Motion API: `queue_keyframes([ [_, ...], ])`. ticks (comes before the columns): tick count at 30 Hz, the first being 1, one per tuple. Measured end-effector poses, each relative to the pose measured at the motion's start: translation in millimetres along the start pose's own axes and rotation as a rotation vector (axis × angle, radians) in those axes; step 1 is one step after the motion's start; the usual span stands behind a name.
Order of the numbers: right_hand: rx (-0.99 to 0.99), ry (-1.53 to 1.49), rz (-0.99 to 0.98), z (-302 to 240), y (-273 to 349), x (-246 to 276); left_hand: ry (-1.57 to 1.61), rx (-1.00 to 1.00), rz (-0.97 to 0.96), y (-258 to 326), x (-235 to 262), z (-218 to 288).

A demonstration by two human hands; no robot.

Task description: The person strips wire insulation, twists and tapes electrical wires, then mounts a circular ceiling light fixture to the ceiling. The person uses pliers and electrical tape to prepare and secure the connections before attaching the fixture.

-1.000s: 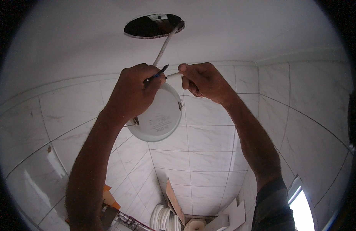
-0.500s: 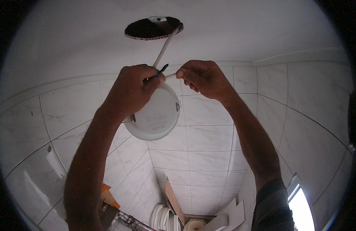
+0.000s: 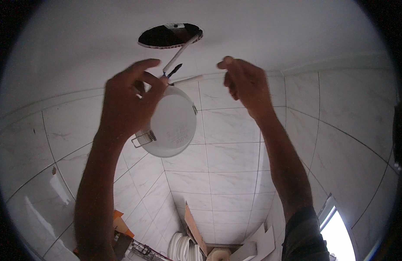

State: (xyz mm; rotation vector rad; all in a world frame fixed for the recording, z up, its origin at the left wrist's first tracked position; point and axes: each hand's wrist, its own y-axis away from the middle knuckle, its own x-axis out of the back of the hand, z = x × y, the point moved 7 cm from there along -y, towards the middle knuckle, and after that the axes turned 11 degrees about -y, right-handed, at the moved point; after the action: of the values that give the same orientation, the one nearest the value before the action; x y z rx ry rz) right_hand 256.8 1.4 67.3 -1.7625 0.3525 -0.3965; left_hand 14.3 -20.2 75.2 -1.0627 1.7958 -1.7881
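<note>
A round white ceiling light (image 3: 177, 124) with metal spring clips hangs tilted below an oval hole in the ceiling. A white cable (image 3: 180, 54) comes down from the hole to thin wires, where a black-wrapped wire end (image 3: 175, 71) sticks up. My left hand (image 3: 133, 98) pinches these wires at the light's upper edge, its index finger raised free. A short white length of cable (image 3: 188, 80) points right from the same spot, its far end loose. Apart from it, my right hand (image 3: 249, 85) is closed, slightly blurred; whether its fingertips hold anything is unclear.
The ceiling hole (image 3: 170, 35) has a rough edge. Marbled tiles (image 3: 231, 126) cover the walls. Far below are a coil of white tubing (image 3: 180, 247), a wooden board (image 3: 195, 228) and an orange object (image 3: 122, 224). A bright window (image 3: 338, 235) is at lower right.
My right hand has let go of the white cable length and moved right. My left hand has shifted slightly left, lifting its index finger; the light has moved a little left and turned.
</note>
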Motion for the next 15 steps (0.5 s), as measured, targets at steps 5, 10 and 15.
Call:
queue_keyframes([
  [5,0.294,-0.150,-0.008,-58,34,7,0.359,-0.177,0.206,8,48,1],
  [10,0.672,-0.222,-0.199,-111,49,-21,0.925,-0.096,0.041,12,29,46],
  [15,0.725,-0.172,-0.228,-121,41,-24,0.819,-0.229,0.040,9,22,66],
])
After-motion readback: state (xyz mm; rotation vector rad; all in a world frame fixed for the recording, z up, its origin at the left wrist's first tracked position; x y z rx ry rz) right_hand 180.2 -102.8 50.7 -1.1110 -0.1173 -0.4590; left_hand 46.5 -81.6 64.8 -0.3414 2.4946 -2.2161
